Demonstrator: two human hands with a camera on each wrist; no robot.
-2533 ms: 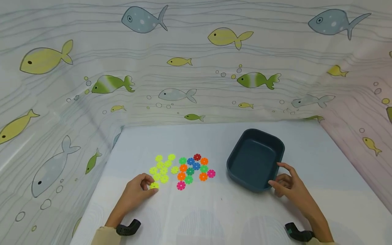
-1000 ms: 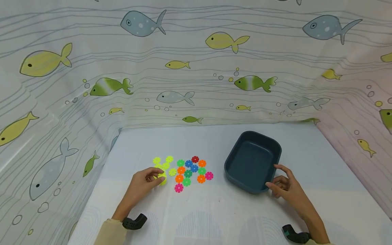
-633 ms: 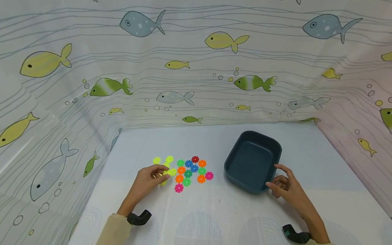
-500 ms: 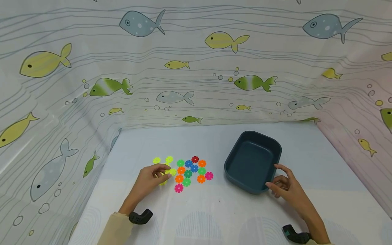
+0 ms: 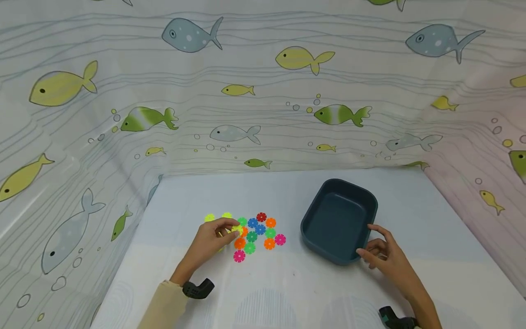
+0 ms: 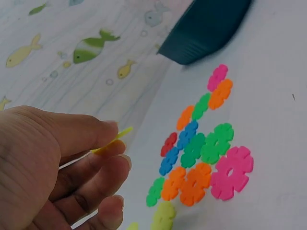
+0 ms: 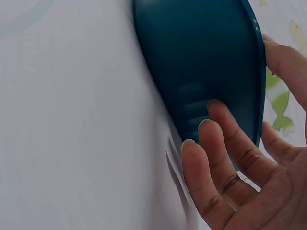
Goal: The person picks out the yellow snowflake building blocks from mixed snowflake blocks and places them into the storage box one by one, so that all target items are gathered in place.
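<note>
Disc [image 5: 237, 230] pinched in the left hand [image 5: 213, 237], above the other discs [image 5: 252, 236] — probably to clear them — while the right hand [image 5: 386, 256] grips the box [image 5: 339, 228], seemingly to steady it.

pale fish-print sheeting [image 5: 271, 112] behind, spotted blue fish [image 5: 186, 35] high up, white tabletop [image 5: 304, 288]

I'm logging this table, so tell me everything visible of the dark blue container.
The container is dark blue, rectangular and open-topped, with rounded corners and ridges on an outer wall. It looks like smooth plastic. It sits upright, angled, right of centre on the white table; the right hand touches its right edge.
</note>
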